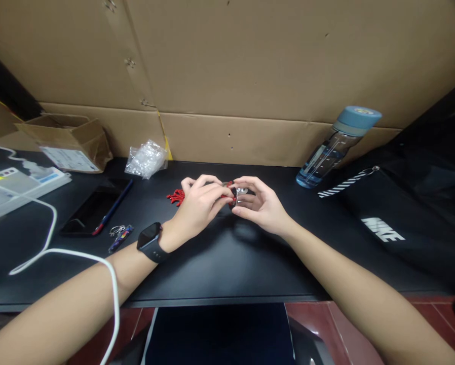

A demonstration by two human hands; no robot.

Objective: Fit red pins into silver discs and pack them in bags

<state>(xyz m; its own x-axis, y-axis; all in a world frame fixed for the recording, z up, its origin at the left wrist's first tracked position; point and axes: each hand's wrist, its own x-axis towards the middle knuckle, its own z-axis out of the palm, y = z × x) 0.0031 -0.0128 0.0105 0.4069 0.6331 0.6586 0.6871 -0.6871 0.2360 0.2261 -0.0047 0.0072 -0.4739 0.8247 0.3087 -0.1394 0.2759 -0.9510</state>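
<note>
Both hands meet over the middle of the black desk. My left hand, with a black watch on its wrist, is closed, its fingertips pinched at a small shiny silver-and-black object with red parts; its exact kind does not show. My right hand curls round the same object from the right, thumb below and fingers above. Just left of my left hand's knuckles lies a bundle of red knotted cords. My left fingers hide whether these cords join the held object.
At left are an open cardboard box, a power strip, a phone, a small keychain and a clear plastic bag. A white cable crosses my left forearm. A water bottle and black bag stand right.
</note>
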